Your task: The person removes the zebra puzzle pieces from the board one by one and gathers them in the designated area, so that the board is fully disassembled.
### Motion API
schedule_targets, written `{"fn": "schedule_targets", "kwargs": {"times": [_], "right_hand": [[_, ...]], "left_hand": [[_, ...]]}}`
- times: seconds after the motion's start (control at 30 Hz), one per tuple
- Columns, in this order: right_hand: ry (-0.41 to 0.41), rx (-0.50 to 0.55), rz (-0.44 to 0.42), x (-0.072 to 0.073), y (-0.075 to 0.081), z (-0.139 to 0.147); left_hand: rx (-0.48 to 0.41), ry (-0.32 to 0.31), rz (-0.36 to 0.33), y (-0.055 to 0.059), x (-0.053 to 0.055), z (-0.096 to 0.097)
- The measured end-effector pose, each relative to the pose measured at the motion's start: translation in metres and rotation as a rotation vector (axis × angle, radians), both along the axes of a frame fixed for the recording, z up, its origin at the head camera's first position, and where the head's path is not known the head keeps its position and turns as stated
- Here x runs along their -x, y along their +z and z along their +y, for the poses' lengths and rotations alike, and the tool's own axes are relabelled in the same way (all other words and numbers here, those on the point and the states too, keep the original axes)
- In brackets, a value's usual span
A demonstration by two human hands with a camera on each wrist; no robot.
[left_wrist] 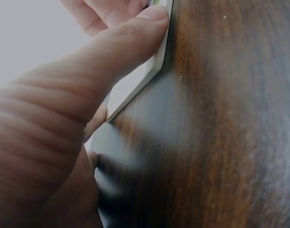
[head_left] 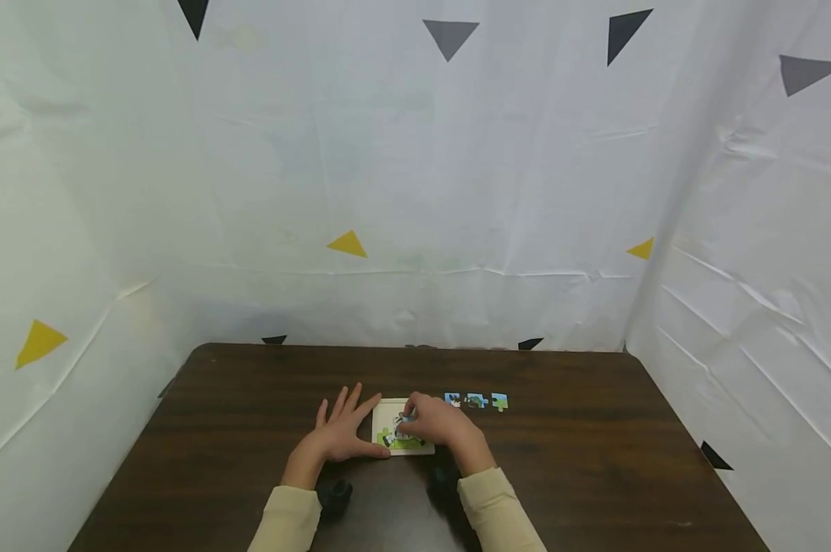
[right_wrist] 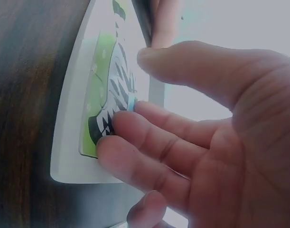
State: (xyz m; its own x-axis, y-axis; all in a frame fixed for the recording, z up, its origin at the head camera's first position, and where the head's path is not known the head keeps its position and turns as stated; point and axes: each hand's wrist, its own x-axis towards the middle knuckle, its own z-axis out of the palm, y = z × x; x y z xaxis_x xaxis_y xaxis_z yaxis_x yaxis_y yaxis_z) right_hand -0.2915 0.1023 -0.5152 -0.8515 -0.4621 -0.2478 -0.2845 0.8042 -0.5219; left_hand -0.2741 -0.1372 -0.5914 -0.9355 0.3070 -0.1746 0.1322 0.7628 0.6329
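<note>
A square, pale-framed jigsaw board lies on the table, with a zebra on green ground partly filling it. My left hand rests at its left side with fingers spread; the thumb touches the near edge. Over the picture, my right hand has its fingers bent and holds a zebra puzzle piece between thumb and fingertips, low against the board. Those fingers partly cover the piece and the board's right part. The white frame shows in the right wrist view.
Three loose puzzle pieces lie in a row right of the board: one black-and-white on blue, one dark and green, one blue and green. The brown table meets white curtains behind and at the sides.
</note>
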Motion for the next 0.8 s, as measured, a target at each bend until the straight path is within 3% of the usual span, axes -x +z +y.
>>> {"fn": "schedule_targets", "kwargs": {"times": [0.27, 0.57, 0.8], "right_hand": [[0.041, 0.025, -0.029, -0.0006, -0.0003, 0.0008], [0.034, 0.046, -0.133, 0.005, 0.004, -0.0033], [0.022, 0.04, -0.113, 0.0034, 0.0069, -0.0076]], "left_hand": [[-0.004, 0.005, 0.012, -0.0003, -0.0011, 0.0011], [-0.017, -0.016, 0.015, -0.0025, -0.0025, -0.0026], [-0.002, -0.002, 0.018, -0.0037, -0.0033, -0.0071]]}}
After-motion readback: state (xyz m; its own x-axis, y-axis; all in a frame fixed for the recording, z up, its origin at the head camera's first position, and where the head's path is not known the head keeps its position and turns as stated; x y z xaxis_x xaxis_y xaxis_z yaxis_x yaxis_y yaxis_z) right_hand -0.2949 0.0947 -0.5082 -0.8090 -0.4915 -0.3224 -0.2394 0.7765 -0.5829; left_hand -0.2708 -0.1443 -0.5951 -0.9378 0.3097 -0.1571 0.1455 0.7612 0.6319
